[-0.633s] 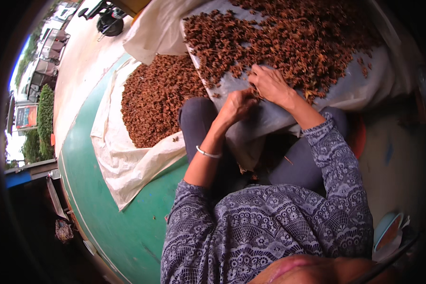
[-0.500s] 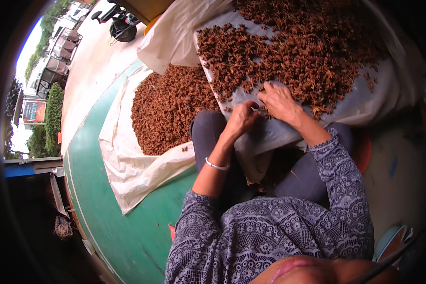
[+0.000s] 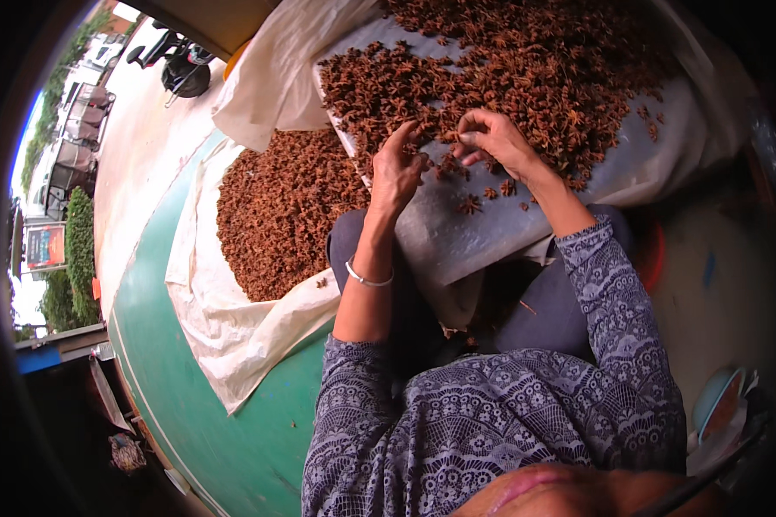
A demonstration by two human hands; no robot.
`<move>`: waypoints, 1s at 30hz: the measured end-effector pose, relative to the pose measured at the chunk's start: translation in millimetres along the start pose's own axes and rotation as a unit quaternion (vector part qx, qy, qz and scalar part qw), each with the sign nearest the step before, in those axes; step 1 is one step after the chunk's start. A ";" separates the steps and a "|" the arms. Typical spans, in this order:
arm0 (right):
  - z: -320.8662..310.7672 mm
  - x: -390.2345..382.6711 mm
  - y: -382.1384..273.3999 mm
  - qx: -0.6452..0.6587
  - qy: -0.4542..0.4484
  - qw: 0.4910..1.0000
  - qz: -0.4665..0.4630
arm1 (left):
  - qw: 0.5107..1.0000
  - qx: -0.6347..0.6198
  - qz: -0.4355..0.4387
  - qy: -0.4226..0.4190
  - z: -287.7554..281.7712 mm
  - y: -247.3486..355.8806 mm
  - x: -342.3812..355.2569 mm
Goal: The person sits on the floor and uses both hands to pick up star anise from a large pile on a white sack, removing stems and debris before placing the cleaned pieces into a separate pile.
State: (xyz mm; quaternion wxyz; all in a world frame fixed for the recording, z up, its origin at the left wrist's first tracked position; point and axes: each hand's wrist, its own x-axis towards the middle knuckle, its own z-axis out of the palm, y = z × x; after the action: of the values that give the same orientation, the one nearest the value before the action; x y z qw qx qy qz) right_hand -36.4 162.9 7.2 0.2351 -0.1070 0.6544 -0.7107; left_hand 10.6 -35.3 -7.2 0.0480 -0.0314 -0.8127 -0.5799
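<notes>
My left hand (image 3: pixel 397 171) hovers at the left part of the raised plastic-covered surface (image 3: pixel 457 241), fingers curved and apart beside brown star anise (image 3: pixel 560 103). My right hand (image 3: pixel 500 142) is just right of it, fingers bent and loosely spread over the edge of the heap, with nothing clearly held. A few loose pieces (image 3: pixel 469 204) lie on the plastic below my hands. A lower, denser brown pile (image 3: pixel 276 215) rests on a cream sheet (image 3: pixel 207 327) to the left, beside my leg.
Green floor (image 3: pixel 172 396) lies left of me. A black two-wheeler (image 3: pixel 185 73) stands at top left, with carts (image 3: pixel 78 138) and a hedge (image 3: pixel 79 254) farther off. A light-blue basin (image 3: pixel 717 401) sits at lower right, and an orange-red round object (image 3: pixel 647 258) is beside my right leg.
My left hand has moved up and left, away from my right hand, its fingers now spread. Loose pieces now show on the plastic where it was. The view has shifted slightly.
</notes>
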 end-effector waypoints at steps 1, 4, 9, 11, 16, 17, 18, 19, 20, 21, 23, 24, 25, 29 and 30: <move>1.4 1.0 -1.3 0.037 -0.024 0.999 -0.013 | 0.984 -0.155 -0.077 -0.051 -1.8 20.2 -4.3; 11.2 -0.7 -6.8 0.040 -0.046 0.998 -0.027 | 0.987 -0.116 -0.013 -0.108 7.4 21.3 4.8; 16.5 -11.0 -10.5 -0.266 0.018 0.949 -0.167 | 0.985 -0.137 -0.050 -0.097 8.8 20.9 4.0; 11.6 -16.5 -6.5 -0.391 0.085 0.876 -0.269 | 0.980 -0.140 -0.081 -0.120 10.6 23.9 -0.3; 19.9 -13.6 -7.8 -0.295 0.089 0.901 -0.304 | 0.969 -0.176 -0.118 -0.126 8.4 31.0 -2.9; 18.2 -11.7 -6.5 -0.246 0.059 0.929 -0.268 | 0.967 -0.178 -0.111 -0.144 6.5 32.8 -2.4; 18.3 -11.5 -4.9 -0.181 0.063 0.950 -0.246 | 0.965 -0.163 -0.127 -0.160 5.7 36.4 -4.2; 18.9 -11.9 -3.6 -0.116 0.067 0.966 -0.221 | 0.962 -0.149 -0.143 -0.178 5.4 40.6 -6.3; 19.6 -12.6 -2.2 -0.050 0.071 0.977 -0.195 | 0.965 -0.156 -0.148 -0.152 5.9 41.2 -7.8; 21.4 -12.8 -0.6 -0.054 0.074 0.971 -0.223 | 0.967 -0.162 -0.153 -0.127 6.7 41.3 -9.1; 31.3 -12.6 -3.7 -0.060 0.078 0.956 -0.278 | 0.981 -0.130 -0.137 -0.043 3.4 34.0 -8.7; 33.8 -18.5 -6.5 -0.057 0.024 0.950 -0.307 | 0.991 -0.080 -0.092 0.047 2.2 31.2 -8.2; 33.0 -26.5 -16.7 -0.009 -0.073 0.962 -0.263 | 0.990 -0.031 -0.043 0.132 2.9 28.4 -4.0; 2.6 -47.5 -53.2 -0.045 -0.498 0.845 0.190 | 0.971 0.153 -0.078 0.165 -32.9 -12.8 4.8; 4.7 -40.0 -42.8 -0.152 -0.377 0.901 0.150 | 0.956 0.223 -0.043 0.187 -27.6 -12.5 2.2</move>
State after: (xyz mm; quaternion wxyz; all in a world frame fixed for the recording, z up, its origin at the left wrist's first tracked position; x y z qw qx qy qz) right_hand -7.9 179.2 55.9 0.5489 -0.3018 0.6255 -0.4651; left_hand 8.2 -65.4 -9.8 0.1798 0.1243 -0.8985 -0.3807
